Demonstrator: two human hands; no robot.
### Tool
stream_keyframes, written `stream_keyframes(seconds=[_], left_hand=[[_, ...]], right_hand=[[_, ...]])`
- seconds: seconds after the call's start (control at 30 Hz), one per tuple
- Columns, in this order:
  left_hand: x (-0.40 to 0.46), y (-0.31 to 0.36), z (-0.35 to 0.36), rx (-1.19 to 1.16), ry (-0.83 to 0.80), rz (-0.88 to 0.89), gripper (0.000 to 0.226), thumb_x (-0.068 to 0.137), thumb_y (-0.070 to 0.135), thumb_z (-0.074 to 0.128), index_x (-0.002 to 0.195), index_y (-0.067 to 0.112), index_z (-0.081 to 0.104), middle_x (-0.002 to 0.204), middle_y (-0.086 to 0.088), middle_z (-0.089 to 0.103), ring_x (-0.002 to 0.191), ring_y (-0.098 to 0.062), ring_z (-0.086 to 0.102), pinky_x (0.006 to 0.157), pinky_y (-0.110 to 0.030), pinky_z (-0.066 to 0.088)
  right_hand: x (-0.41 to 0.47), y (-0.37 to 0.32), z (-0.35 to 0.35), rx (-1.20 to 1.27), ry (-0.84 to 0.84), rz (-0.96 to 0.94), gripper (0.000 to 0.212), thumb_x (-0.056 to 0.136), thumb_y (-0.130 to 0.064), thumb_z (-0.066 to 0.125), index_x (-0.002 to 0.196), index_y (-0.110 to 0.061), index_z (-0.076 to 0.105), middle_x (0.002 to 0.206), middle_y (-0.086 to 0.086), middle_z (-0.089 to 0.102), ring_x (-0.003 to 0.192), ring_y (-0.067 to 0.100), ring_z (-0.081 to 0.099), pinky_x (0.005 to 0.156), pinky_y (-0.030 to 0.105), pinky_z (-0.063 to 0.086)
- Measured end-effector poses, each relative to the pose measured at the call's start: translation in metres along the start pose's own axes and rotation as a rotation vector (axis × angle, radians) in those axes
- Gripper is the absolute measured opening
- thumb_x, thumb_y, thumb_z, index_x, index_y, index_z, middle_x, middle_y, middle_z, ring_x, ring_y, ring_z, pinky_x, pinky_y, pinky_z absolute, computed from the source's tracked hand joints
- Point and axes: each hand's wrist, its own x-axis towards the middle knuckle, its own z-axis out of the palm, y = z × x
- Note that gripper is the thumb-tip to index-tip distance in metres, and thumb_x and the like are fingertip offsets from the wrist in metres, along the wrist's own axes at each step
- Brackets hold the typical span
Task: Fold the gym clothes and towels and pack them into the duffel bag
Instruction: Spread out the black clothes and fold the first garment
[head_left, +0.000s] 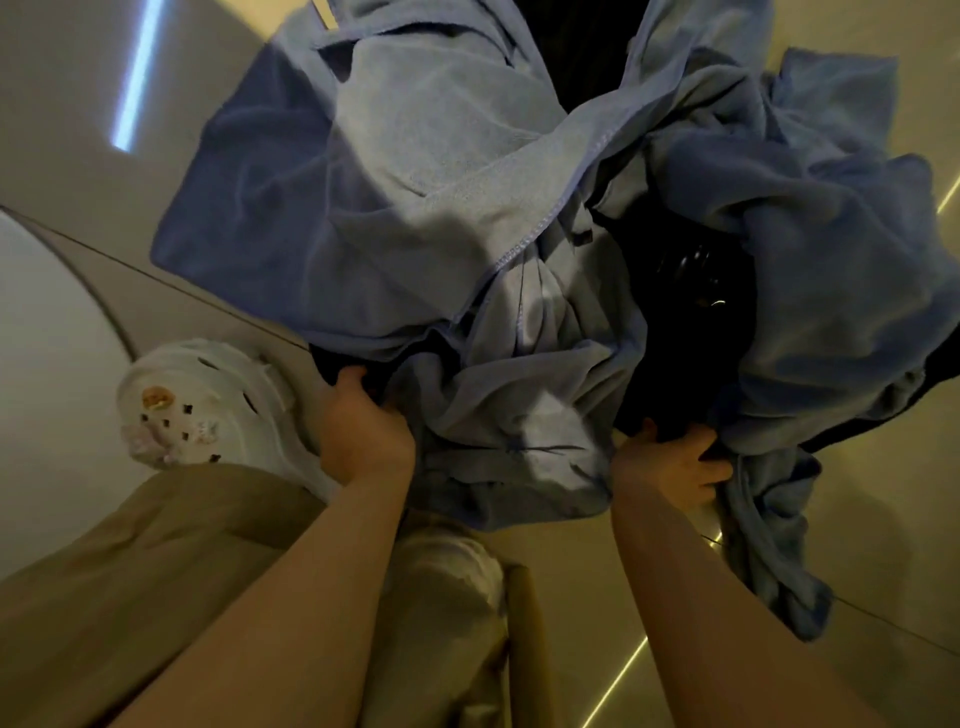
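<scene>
The left hand grips a dark edge under the pile, fingers curled around it. The right hand grips another dark edge, with its fingers tucked into the cloth. I cannot tell if that dark stuff is the bag or clothes. Between the two hands and above them sits a big heap of blue towels, all crumpled and loose. More blue cloth hangs down just right of the right hand. A dark gap shows above the right hand, with something shiny inside. Left of the left hand is a white clog with little charms, above tan trousers. The pale floor lies all around.
</scene>
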Motion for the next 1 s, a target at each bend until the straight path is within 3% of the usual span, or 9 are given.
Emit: stream_keyframes(seconds=[0.1,0.2,0.33,0.5,0.63,0.73,0.9,1.0], left_hand=[[-0.007,-0.001,0.000,-0.011,-0.092,-0.121,0.023,0.093,0.013,0.056,0.115,0.007,0.061,0.111,-0.016,0.063,0.104,-0.035,0.055,0.073,-0.033,0.035],[-0.011,0.002,-0.007,-0.062,-0.135,-0.114,0.024,0.092,0.019,0.061,0.113,0.007,0.063,0.105,-0.013,0.065,0.102,-0.032,0.057,0.073,-0.030,0.035],[-0.022,0.008,-0.029,-0.054,-0.161,0.004,0.013,0.092,0.021,0.062,0.099,0.012,0.058,0.089,-0.004,0.057,0.089,-0.026,0.056,0.073,-0.031,0.039],[-0.040,0.022,-0.066,-0.098,-0.198,0.175,0.009,0.093,0.012,0.060,0.097,0.005,0.056,0.093,-0.008,0.054,0.087,-0.024,0.052,0.075,-0.031,0.037],[-0.063,0.034,-0.094,-0.051,-0.281,0.193,0.015,0.090,0.019,0.065,0.096,0.010,0.055,0.091,-0.003,0.056,0.087,-0.021,0.053,0.071,-0.027,0.036],[-0.080,0.037,-0.117,-0.014,-0.311,0.220,0.022,0.084,0.024,0.072,0.094,0.014,0.055,0.090,0.002,0.055,0.087,-0.016,0.051,0.066,-0.024,0.034],[-0.099,0.037,-0.157,-0.035,-0.232,0.234,0.009,0.091,0.021,0.064,0.094,0.016,0.058,0.098,-0.001,0.057,0.092,-0.016,0.052,0.065,-0.025,0.034],[-0.110,0.038,-0.179,-0.059,-0.178,0.206,0.014,0.089,0.018,0.066,0.101,0.013,0.061,0.107,-0.008,0.061,0.093,-0.018,0.052,0.070,-0.025,0.035]], right_hand=[[-0.001,0.001,-0.007,0.025,-0.047,-0.002,0.043,0.093,-0.025,0.058,0.130,-0.007,0.044,0.137,0.025,0.032,0.119,0.045,0.039,0.095,0.043,0.030],[-0.007,0.001,-0.016,0.054,-0.093,-0.013,0.042,0.094,-0.022,0.056,0.130,-0.006,0.044,0.137,0.025,0.034,0.119,0.045,0.040,0.093,0.043,0.032],[-0.021,0.003,-0.035,0.108,-0.139,-0.074,0.037,0.095,-0.018,0.054,0.127,-0.004,0.044,0.136,0.024,0.037,0.114,0.044,0.044,0.086,0.041,0.034],[-0.035,-0.003,-0.077,0.154,-0.197,-0.144,0.036,0.096,-0.013,0.052,0.128,-0.001,0.044,0.136,0.024,0.036,0.111,0.040,0.044,0.074,0.028,0.023],[-0.049,-0.007,-0.105,0.139,-0.265,-0.242,0.031,0.095,-0.014,0.052,0.125,-0.005,0.046,0.134,0.020,0.040,0.109,0.041,0.048,0.082,0.039,0.039],[-0.060,-0.007,-0.126,0.071,-0.305,-0.351,0.032,0.095,-0.014,0.052,0.126,-0.006,0.047,0.130,0.019,0.043,0.109,0.040,0.049,0.080,0.039,0.039],[-0.069,-0.006,-0.152,-0.026,-0.398,-0.406,0.034,0.096,-0.017,0.051,0.129,-0.010,0.046,0.128,0.018,0.047,0.112,0.037,0.050,0.087,0.043,0.043],[-0.074,-0.001,-0.167,-0.057,-0.410,-0.488,0.034,0.096,-0.018,0.052,0.129,-0.011,0.045,0.126,0.016,0.049,0.111,0.035,0.050,0.086,0.039,0.042]])
